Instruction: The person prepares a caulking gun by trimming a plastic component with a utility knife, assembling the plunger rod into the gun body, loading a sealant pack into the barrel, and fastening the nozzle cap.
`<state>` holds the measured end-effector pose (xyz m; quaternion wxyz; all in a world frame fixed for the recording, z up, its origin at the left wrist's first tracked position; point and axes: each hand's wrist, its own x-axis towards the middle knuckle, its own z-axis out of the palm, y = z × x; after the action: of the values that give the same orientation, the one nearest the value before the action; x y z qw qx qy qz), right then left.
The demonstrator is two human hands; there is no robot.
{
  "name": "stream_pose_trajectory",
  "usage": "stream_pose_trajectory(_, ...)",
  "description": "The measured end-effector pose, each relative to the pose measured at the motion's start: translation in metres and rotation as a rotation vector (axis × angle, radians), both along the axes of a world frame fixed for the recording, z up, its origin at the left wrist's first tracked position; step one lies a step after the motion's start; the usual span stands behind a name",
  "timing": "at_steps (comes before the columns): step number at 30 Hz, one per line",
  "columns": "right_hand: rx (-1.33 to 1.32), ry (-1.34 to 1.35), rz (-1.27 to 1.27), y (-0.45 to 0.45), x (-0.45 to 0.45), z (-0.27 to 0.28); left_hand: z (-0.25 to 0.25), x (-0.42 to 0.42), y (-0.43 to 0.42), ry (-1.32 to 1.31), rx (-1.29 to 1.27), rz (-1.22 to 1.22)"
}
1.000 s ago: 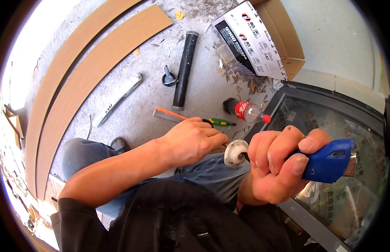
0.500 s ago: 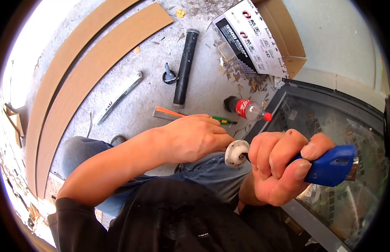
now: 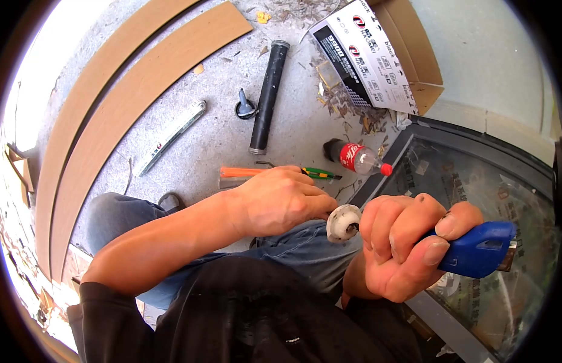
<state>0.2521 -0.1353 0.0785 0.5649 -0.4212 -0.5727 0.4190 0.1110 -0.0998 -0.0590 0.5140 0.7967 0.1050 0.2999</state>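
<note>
My right hand (image 3: pixel 408 242) is wrapped round a tool with a blue handle (image 3: pixel 482 249), a metal piece showing at its outer end. A white round disc (image 3: pixel 343 223) with a dark shaft faces left from that fist. My left hand (image 3: pixel 287 201) is closed beside the disc, its fingertips at the disc's left edge; whatever it holds is hidden. Just beyond the left hand lie an orange-and-clear strip-like object (image 3: pixel 238 173) and a green-and-black cutter (image 3: pixel 320 173) on the ground.
A cola bottle (image 3: pixel 358 158) lies near a dark-framed glass panel (image 3: pixel 408 151) on the right. Farther off are a black tube (image 3: pixel 270 97), a small nozzle piece (image 3: pixel 244 107), a silvery sealant pack (image 3: pixel 172 138), long brown strips (image 3: pixel 154 75) and an open printed carton (image 3: pixel 368 57).
My right hand has dropped slightly with the blue tool, and its outer end tips lower. The orange object by my left hand has turned to lie more level.
</note>
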Motion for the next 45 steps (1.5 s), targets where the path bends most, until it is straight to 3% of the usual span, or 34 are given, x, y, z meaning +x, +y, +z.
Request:
stream_pose_trajectory(16,0.008,0.021,0.022,0.008,0.004,-0.001,-0.002,0.004,-0.001,-0.046,-0.056,0.077)
stream_pose_trajectory(18,-0.031,0.154,0.046,0.007,0.007,0.001,-0.002,0.005,0.000,-0.041,-0.052,0.083)
stream_pose_trajectory(28,0.047,0.031,-0.027,0.010,0.007,-0.003,-0.006,0.015,-0.007,-0.140,0.010,0.222)
stream_pose_trajectory(30,0.056,0.041,-0.107,0.007,0.008,-0.005,-0.002,0.014,-0.010,-0.023,-0.016,0.224)
stream_pose_trajectory(35,0.020,0.024,-0.134,0.003,0.015,-0.003,-0.002,0.021,-0.013,-0.021,-0.013,0.259)
stream_pose_trajectory(38,0.057,0.097,-0.357,0.006,0.004,-0.002,0.000,0.027,-0.015,-0.031,-0.005,0.264)
stream_pose_trajectory(45,0.024,0.017,-0.570,0.004,0.003,0.002,0.003,0.034,-0.020,-0.004,-0.020,0.258)
